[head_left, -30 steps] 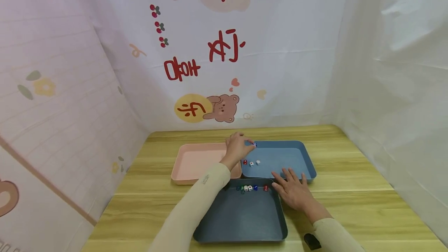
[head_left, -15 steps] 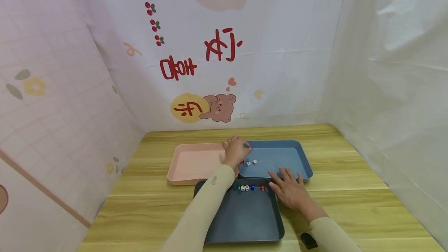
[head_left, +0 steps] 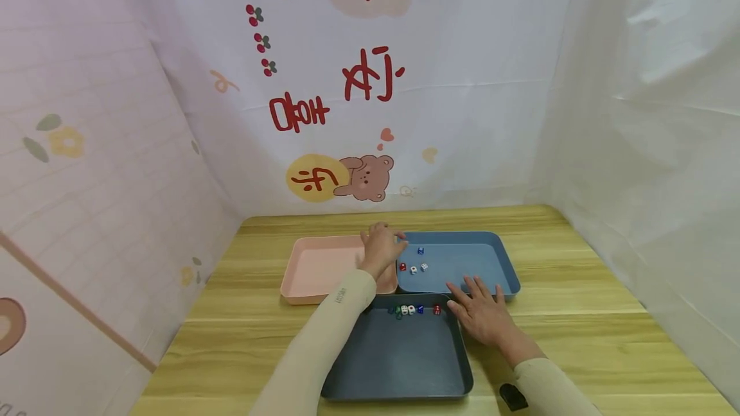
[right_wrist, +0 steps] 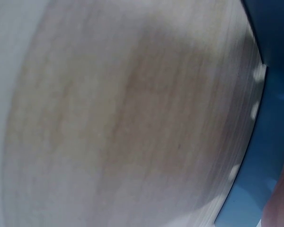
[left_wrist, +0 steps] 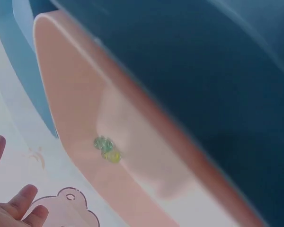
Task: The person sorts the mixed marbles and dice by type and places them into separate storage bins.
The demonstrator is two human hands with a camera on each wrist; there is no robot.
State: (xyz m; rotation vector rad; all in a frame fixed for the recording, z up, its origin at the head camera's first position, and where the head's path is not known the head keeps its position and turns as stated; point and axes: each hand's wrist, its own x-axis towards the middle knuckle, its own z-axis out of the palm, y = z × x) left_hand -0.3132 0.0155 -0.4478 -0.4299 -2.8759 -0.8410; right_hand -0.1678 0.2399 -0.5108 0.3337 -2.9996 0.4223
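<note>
My left hand (head_left: pixel 383 250) hovers over the right side of the pink tray (head_left: pixel 296 260), beside the blue tray (head_left: pixel 498 250), its fingers spread and holding nothing. Just right of its fingertips, a blue die (head_left: pixel 421 250) lies inside the blue tray. Near it are a red die (head_left: pixel 403 267) and two white dice (head_left: pixel 424 267). Green and yellow translucent dice (left_wrist: pixel 112 156) sit in the pink tray in the left wrist view. With fingers outstretched, my right hand (head_left: pixel 484 320) rests at the blue tray's front edge, by the corner of the dark tray (head_left: pixel 405 364).
Along the dark tray's far side lie several dice, among them a white die (head_left: pixel 411 309), a blue die (head_left: pixel 420 309) and a red die (head_left: pixel 437 309). A small black object (head_left: pixel 512 397) lies on the wooden table (head_left: pixel 584 339) by the right sleeve. Printed cloth hangs behind.
The blue die that my left hand pinched has been let go and now lies in the blue tray. The left hand has drawn slightly left, fingers parted. My right hand has stayed put.
</note>
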